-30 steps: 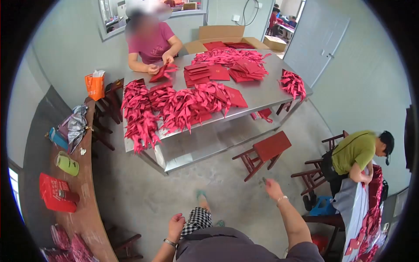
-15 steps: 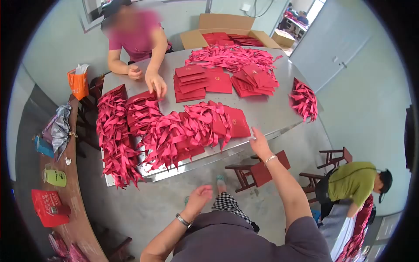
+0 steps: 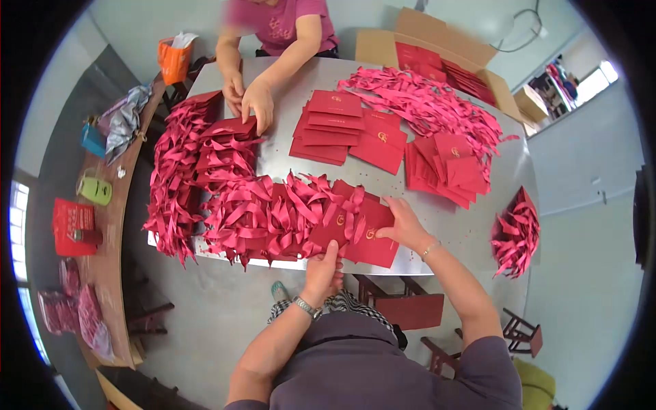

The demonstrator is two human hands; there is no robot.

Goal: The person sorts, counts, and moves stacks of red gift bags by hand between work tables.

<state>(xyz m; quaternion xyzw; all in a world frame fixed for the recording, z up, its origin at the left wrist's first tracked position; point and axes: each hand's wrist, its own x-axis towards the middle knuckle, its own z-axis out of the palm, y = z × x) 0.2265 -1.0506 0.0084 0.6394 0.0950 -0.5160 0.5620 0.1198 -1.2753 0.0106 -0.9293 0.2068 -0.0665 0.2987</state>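
A row of flat red paper bags [image 3: 373,236] with gold print and pink ribbons [image 3: 249,219] lies along the table's near edge. My left hand [image 3: 322,275] is at the front edge of these bags. Its thumb presses on top of a red bag and the other fingers curl below the edge. At the right end of the row, my right hand [image 3: 408,229] touches the outermost bag, thumb and forefinger stretched apart over its side.
Across the metal table [image 3: 280,156], a co-worker's hands [image 3: 258,102] touch another ribboned stack. Further bag stacks [image 3: 333,126], a ribbon heap [image 3: 437,109] and a separate bundle [image 3: 517,236] lie around. A carton [image 3: 383,51] stands behind; a stool [image 3: 410,309] is below the near edge.
Both my hands have come to the red bags at the near edge; the left was away from the table before. The view has shifted, and the co-worker's hands are now closer together.
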